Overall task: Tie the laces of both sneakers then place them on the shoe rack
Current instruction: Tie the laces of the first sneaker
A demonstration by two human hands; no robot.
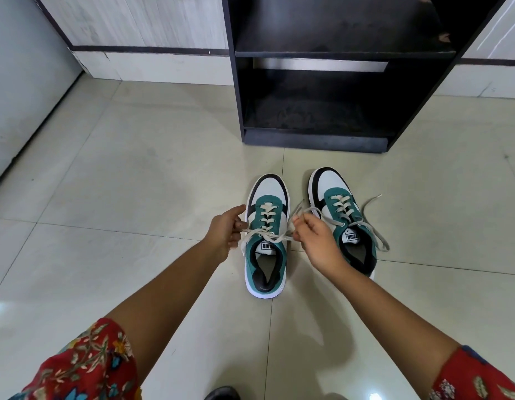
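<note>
- Two green, white and black sneakers are set side by side on the tiled floor [135, 183], toes toward the black shoe rack [316, 140], which stands just beyond them with both shelves bare.
- The left sneaker [266, 238], the one farther from the rack's right side, is being worked on: its laces [265, 236] are crossed over the tongue and drawn out to either side.
- The left hand [226, 230] is closed on one lace end, pulled away from the shoe.
- The right hand [318, 243] is pinched shut on the other end, which looks folded into a loop; the opposing pull appears meant to keep the crossing taut.
- The right sneaker [347, 219] is partly hidden behind the right hand; its laces [374, 223] lie loose across the floor, untied.
- Judged from this, the first knot is under way and nothing has been put on the rack yet.
</note>
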